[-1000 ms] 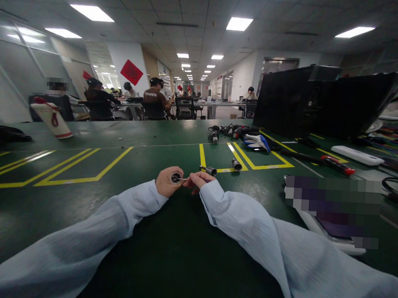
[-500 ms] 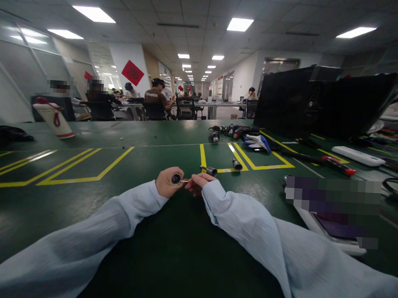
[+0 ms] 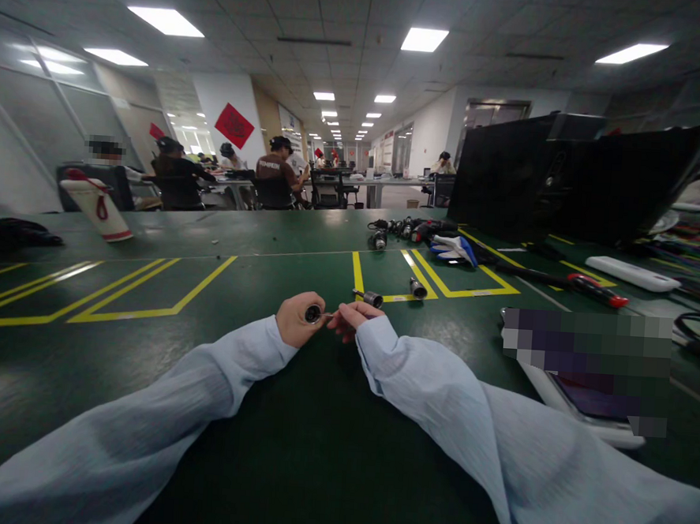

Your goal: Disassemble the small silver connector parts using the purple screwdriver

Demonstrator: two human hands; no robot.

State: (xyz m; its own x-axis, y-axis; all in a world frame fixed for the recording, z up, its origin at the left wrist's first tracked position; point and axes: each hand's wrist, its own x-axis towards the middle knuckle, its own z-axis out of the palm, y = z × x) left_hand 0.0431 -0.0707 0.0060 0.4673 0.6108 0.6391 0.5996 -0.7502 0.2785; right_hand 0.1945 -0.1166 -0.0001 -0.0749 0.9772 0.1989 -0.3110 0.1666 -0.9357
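Note:
My left hand (image 3: 297, 320) is wrapped round a short cylindrical metal part (image 3: 312, 313), whose dark round open end faces me. Close on its right, the fingers of my right hand (image 3: 353, 319) pinch a thin, shiny metal pin (image 3: 328, 315) that reaches to the side of the cylinder. Whether the pin sits inside the part cannot be made out. Just beyond my right hand, a metal cylinder with a thin shank (image 3: 371, 298) lies on the green table (image 3: 326, 466). Another small metal cylinder (image 3: 418, 288) rests on yellow tape to its right.
Farther back lie several dark metal parts (image 3: 378, 240) and a blue-and-white glove (image 3: 454, 250). On the right are a red-and-black handled tool (image 3: 597, 290), a tablet-like device (image 3: 603, 396) and black monitors (image 3: 503, 180). A white cup (image 3: 101, 209) stands left. People sit at desks beyond.
Less of the pin shows between my hands now, and they look slightly closer together. The rest of the table is unchanged; the view has shifted slightly.

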